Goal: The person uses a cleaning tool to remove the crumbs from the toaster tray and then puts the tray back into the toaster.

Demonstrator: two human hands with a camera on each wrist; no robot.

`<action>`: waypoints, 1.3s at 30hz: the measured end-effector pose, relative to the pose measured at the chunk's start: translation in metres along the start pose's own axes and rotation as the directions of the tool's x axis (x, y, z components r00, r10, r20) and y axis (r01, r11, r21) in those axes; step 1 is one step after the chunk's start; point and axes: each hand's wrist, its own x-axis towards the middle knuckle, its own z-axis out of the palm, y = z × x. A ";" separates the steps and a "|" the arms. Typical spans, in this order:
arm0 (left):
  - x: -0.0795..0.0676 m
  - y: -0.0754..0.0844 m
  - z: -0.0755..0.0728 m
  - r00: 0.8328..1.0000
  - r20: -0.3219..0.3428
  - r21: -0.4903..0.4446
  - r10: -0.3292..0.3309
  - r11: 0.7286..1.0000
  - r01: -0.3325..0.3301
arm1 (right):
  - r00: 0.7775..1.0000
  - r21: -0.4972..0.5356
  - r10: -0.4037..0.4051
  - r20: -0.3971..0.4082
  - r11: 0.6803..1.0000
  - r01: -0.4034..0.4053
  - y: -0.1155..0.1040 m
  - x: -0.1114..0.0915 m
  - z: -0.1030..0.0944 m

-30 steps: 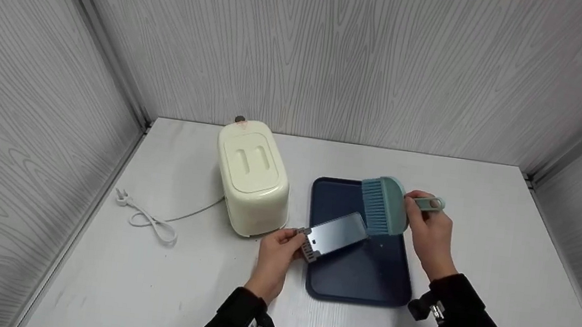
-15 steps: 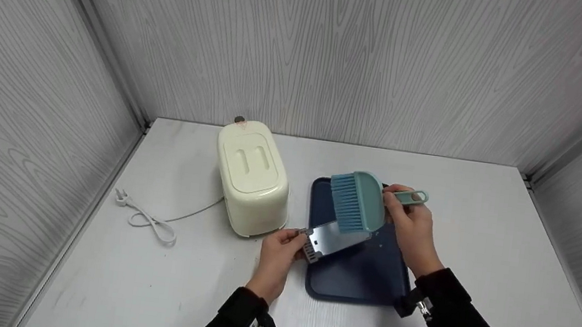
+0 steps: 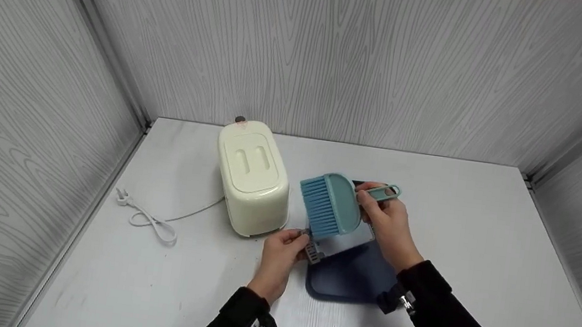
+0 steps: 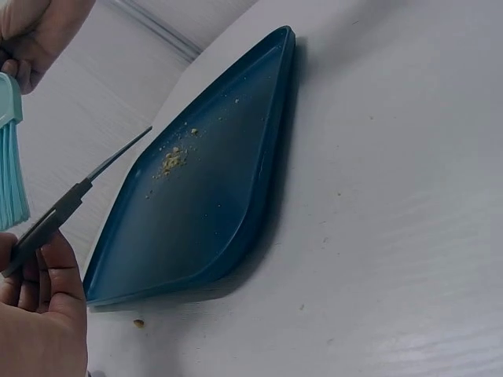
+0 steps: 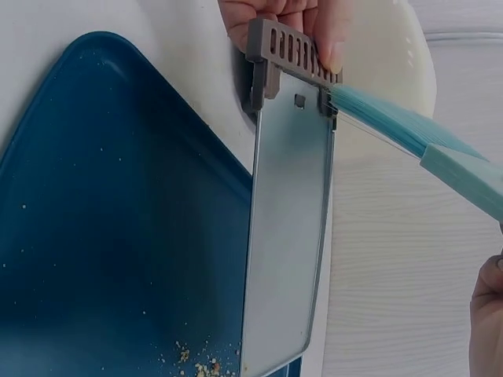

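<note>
Teal brush [image 3: 331,206] is over L side of tray [image 3: 345,284]; R hand [image 3: 389,228] pinches its handle. Bristles sit by slotted end of metal panel [image 3: 343,244]; can't tell if touching. L hand [image 3: 278,259], just L of tray, pinches that slotted end, panel tilted above tray. In head view, brush hides part of panel, & brush, panel, R hand cover most of tray's far half. R hand mostly cut off in R wrist view; brush cut off in both wrist views.

White table [image 3: 115,281] under tray; grey wood-grain walls [image 3: 310,49] behind & either side. Cream appliance [image 3: 253,178] L of tray, cord [image 3: 145,213] & plug [image 3: 123,198] further L.

Wrist views show yellowish crumbs [image 4: 172,160] in tray, hidden in head view. L wrist view alone: panel nearly edge-on, plus loose bit [image 4: 139,323] on table just outside tray.
</note>
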 end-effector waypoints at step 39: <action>0.004 -0.003 0.001 1.000 -0.020 0.008 0.012 1.000 -0.012 | 0.984 -0.312 0.050 -0.168 0.945 -0.101 0.022 0.005 -0.047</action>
